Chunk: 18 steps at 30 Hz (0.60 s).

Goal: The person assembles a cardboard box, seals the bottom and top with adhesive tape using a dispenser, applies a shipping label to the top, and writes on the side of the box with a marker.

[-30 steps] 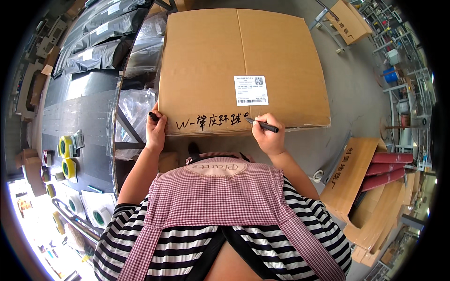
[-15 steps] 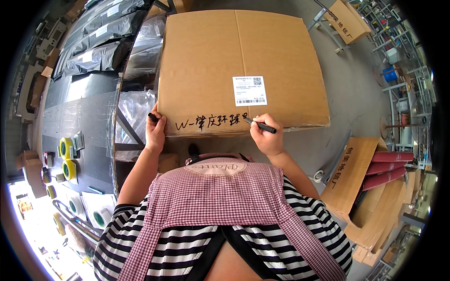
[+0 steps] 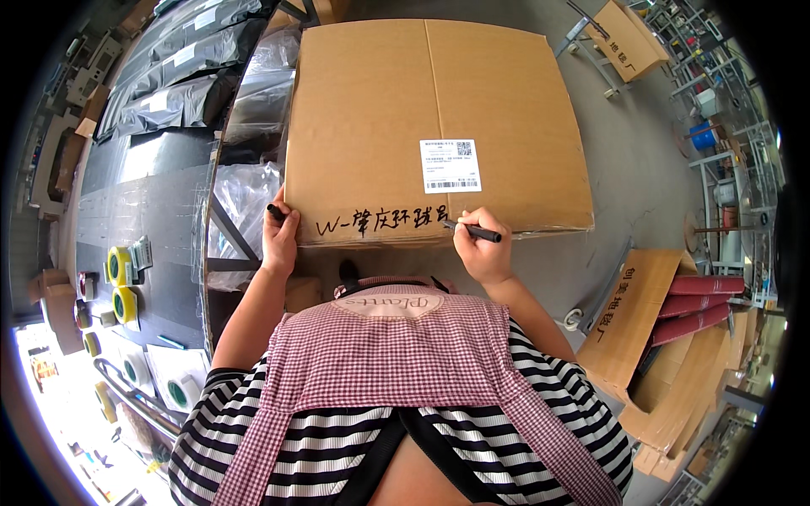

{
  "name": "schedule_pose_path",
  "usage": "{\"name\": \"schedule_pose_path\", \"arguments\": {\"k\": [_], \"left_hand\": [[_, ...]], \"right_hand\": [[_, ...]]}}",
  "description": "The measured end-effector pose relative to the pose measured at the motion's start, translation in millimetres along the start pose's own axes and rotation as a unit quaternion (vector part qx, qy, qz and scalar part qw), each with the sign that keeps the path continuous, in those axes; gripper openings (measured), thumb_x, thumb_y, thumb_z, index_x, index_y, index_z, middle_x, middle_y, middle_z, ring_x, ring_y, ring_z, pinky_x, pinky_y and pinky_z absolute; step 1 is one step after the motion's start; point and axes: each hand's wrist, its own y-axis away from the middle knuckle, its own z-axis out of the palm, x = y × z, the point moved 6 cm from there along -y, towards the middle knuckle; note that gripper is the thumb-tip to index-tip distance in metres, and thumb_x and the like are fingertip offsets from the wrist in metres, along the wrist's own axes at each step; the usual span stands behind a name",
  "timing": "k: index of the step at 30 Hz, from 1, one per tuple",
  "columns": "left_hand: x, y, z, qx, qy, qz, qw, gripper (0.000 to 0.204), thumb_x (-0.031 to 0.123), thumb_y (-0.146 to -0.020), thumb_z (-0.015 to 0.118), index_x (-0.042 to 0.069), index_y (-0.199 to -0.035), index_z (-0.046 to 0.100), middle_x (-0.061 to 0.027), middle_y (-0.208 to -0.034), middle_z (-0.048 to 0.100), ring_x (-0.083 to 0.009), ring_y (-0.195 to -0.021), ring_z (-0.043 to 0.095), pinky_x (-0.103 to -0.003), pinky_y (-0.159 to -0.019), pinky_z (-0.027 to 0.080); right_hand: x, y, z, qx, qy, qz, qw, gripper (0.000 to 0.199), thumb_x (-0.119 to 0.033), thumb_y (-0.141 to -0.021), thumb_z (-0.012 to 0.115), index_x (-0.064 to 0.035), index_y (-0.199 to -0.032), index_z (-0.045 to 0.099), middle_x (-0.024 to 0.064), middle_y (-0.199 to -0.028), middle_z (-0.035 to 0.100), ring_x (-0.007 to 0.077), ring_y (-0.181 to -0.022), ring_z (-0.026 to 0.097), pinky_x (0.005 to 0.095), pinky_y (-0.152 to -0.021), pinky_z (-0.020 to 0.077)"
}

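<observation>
A large brown cardboard box (image 3: 363,110) lies in front of me, with a white printed label (image 3: 450,166) stuck on its top. Black handwriting (image 3: 384,221) runs along the near edge of that face. In my right hand (image 3: 484,250) is a black marker pen (image 3: 481,232), its tip against the cardboard at the end of the writing. My left hand (image 3: 279,239) rests at the box's near left corner and grips a black marker cap (image 3: 276,212) between thumb and fingers.
To the left stands a black-topped table (image 3: 173,211) with tape rolls (image 3: 125,305) and dark wrapped parcels (image 3: 177,103). An open carton (image 3: 629,320) holding dark red rolls (image 3: 692,305) stands at the right. Shelving (image 3: 734,177) lines the far right, near a wheeled cart (image 3: 603,63).
My right hand has shifted slightly to the right with the marker, and the last written character has gained strokes. My left hand has stayed in place.
</observation>
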Motion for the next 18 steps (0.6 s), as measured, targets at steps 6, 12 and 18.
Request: {"name": "schedule_pose_path", "arguments": {"k": [6, 12, 18], "left_hand": [[0.1, 0.1, 0.3, 0.001, 0.002, 0.002, 1.0, 0.02, -0.009, -0.092, 0.05, 0.009, -0.09, 0.042, -0.0142, -0.155, 0.037, -0.0162, -0.131, 0.043, -0.029, -0.106, 0.032], [-2.4, -2.0, -1.9, -0.011, -0.012, 0.017, 1.0, 0.019, -0.008, -0.092, 0.051, 0.009, -0.089, 0.043, -0.0129, -0.154, 0.038, -0.013, -0.123, 0.046, -0.025, -0.099, 0.036], [-3.2, -2.1, -1.0, -0.011, -0.014, 0.018, 1.0, 0.019, -0.007, -0.093, 0.05, 0.011, -0.092, 0.044, -0.0077, -0.152, 0.04, -0.0051, -0.093, 0.048, -0.018, -0.075, 0.038]], "right_hand": [[6.8, 1.7, 0.0, 0.003, 0.008, -0.017, 1.0, 0.01, -0.003, -0.081, 0.067, -0.0016, -0.082, 0.057, 0.0109, -0.067, 0.062, 0.0193, -0.052, 0.058, 0.0302, -0.052, 0.0479], [11.5, 2.4, -2.0, 0.012, -0.026, -0.01, 1.0, 0.011, -0.002, -0.086, 0.063, -0.0013, -0.079, 0.055, 0.0049, -0.06, 0.056, 0.0086, -0.051, 0.049, 0.0288, -0.065, 0.0534], [22.2, -6.1, -18.9, 0.045, -0.018, 0.045, 0.998, 0.008, -0.003, -0.086, 0.065, -0.0003, -0.083, 0.057, 0.0054, -0.064, 0.062, 0.0093, -0.053, 0.056, 0.0255, -0.051, 0.0453]]}}
